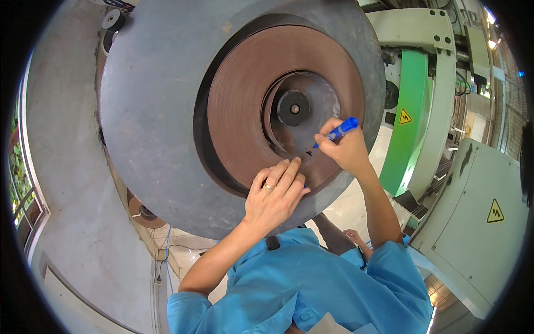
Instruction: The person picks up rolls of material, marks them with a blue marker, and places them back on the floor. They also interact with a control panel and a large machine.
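Blue marker is pinched in our right hand, tip on the brown roll at five o'clock of the hub; our left hand lies flat, fingers together, at six o'clock.

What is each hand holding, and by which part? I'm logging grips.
The right hand pinches a blue marker near its tip end. The left hand holds nothing, resting flat on the brown roll.

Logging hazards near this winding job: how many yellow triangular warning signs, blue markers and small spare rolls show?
Yellow triangular warning signs: 2
Blue marker, in the right hand: 1
Small spare rolls: 2
Total: 5
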Demonstrator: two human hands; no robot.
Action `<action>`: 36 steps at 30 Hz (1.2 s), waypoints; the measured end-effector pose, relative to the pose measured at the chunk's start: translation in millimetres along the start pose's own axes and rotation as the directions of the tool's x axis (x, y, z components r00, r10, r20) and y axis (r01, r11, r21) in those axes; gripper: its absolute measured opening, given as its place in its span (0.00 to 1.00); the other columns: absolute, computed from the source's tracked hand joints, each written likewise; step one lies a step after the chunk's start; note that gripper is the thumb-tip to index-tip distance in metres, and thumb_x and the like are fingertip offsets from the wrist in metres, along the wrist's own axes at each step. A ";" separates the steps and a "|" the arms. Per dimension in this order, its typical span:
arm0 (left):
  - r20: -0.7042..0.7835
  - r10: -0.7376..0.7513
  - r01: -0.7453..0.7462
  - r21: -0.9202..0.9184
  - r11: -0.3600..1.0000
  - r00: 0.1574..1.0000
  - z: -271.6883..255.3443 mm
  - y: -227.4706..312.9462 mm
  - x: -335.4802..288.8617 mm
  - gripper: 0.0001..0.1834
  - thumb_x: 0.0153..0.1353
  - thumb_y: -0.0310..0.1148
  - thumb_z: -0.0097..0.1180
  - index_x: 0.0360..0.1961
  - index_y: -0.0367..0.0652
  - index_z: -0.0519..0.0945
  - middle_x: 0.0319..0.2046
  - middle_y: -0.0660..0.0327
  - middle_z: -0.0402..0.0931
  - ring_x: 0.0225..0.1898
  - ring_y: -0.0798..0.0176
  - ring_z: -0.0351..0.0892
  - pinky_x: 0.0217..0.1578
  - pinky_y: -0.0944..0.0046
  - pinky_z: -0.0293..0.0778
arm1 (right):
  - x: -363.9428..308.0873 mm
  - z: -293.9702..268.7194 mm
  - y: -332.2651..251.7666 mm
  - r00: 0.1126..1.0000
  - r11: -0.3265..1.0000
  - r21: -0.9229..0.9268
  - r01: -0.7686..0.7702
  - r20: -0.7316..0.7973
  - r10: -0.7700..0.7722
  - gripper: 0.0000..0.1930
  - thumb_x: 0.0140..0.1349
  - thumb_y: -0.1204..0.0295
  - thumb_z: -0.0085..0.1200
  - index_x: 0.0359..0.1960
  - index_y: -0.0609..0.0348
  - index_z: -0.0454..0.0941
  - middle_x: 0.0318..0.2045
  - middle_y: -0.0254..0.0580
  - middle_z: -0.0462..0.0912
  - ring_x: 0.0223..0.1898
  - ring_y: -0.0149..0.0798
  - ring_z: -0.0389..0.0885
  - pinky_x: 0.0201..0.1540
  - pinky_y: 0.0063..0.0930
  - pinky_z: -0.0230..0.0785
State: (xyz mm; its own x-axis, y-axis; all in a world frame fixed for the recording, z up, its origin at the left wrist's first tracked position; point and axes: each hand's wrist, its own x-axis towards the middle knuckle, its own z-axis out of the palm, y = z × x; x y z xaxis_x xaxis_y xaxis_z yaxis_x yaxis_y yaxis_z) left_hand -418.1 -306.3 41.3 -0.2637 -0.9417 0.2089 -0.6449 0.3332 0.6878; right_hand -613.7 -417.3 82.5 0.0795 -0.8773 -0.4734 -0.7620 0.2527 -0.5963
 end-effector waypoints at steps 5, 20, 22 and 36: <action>0.021 0.001 -0.001 -0.011 1.000 1.000 -1.1 -0.3 -0.7 0.14 0.60 0.44 0.64 0.41 0.48 0.80 0.57 0.61 0.79 0.59 0.62 0.75 0.55 0.60 0.69 | 0.4 -2.0 -1.6 0.999 0.993 -0.121 0.001 0.037 0.003 0.09 0.57 0.68 0.66 0.28 0.60 0.80 0.15 0.39 0.77 0.18 0.34 0.74 0.25 0.32 0.67; -0.004 -0.008 0.008 -0.035 0.999 1.000 -1.6 0.0 -0.6 0.13 0.61 0.43 0.64 0.40 0.48 0.80 0.57 0.60 0.79 0.60 0.63 0.75 0.55 0.60 0.70 | 0.9 -2.1 -1.4 0.999 0.993 -0.113 0.029 -0.012 -0.030 0.11 0.57 0.69 0.66 0.26 0.60 0.77 0.13 0.36 0.73 0.16 0.30 0.72 0.23 0.29 0.64; -0.012 -0.009 0.008 -0.042 0.999 1.000 -1.5 -0.2 -1.1 0.13 0.61 0.43 0.64 0.40 0.47 0.80 0.58 0.60 0.79 0.60 0.63 0.75 0.55 0.60 0.70 | -0.8 -0.5 -2.4 0.999 0.984 -0.173 0.045 -0.022 -0.050 0.10 0.57 0.69 0.66 0.26 0.60 0.77 0.13 0.38 0.74 0.16 0.30 0.73 0.24 0.30 0.65; -0.029 -0.008 0.007 -0.029 1.000 1.000 0.6 -0.9 -1.8 0.15 0.57 0.46 0.66 0.39 0.48 0.81 0.57 0.64 0.80 0.58 0.62 0.76 0.55 0.59 0.70 | 1.9 -1.2 -9.3 0.999 0.976 -0.213 0.040 -0.003 -0.042 0.09 0.55 0.70 0.64 0.25 0.61 0.77 0.15 0.39 0.76 0.18 0.35 0.75 0.25 0.32 0.67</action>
State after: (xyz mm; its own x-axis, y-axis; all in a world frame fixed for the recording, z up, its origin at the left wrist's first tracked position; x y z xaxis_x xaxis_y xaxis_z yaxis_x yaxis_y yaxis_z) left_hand -417.5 -304.8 40.0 -0.2375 -0.9452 0.2238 -0.6259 0.3252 0.7089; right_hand -607.2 -421.7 87.9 0.1094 -0.8884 -0.4459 -0.8775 0.1245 -0.4632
